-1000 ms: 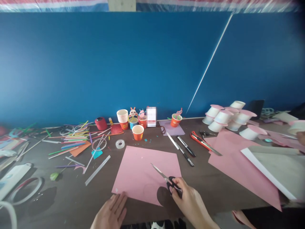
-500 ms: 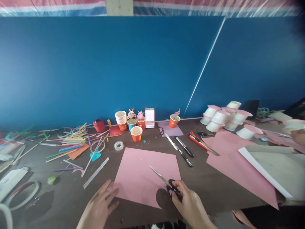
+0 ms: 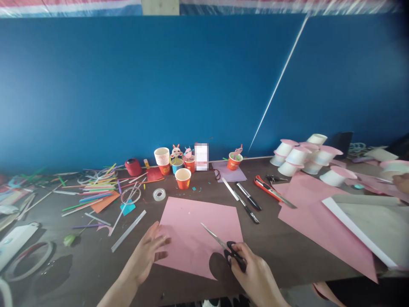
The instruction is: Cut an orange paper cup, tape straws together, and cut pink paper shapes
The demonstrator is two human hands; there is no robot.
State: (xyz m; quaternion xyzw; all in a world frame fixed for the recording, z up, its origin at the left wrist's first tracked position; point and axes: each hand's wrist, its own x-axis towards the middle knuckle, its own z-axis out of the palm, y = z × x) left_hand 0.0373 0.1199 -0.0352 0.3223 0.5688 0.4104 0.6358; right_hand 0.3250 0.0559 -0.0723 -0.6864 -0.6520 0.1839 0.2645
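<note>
- Right hand (image 3: pixel 254 273) gripping black scissors (image 3: pixel 223 246), blades resting shut over the pink paper (image 3: pixel 198 234).
- Left hand (image 3: pixel 150 251) lying open, fingers touching the paper's left edge.
- Paper lying flat on the worktop (image 3: pixel 281 251), looking whole (no cut showing yet).

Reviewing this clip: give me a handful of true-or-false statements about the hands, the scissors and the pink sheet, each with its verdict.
1. The right hand holds black-handled scissors. True.
2. The scissors' blades point toward the person. False: they point away and to the left, over the pink sheet.
3. The left hand lies at the left edge of the pink sheet with fingers spread. True.
4. The left hand holds the roll of clear tape. False: the tape lies apart on the table, beyond the sheet's far left corner.
5. An orange cup stands on the pink sheet. False: it stands on the table behind the sheet.
</note>
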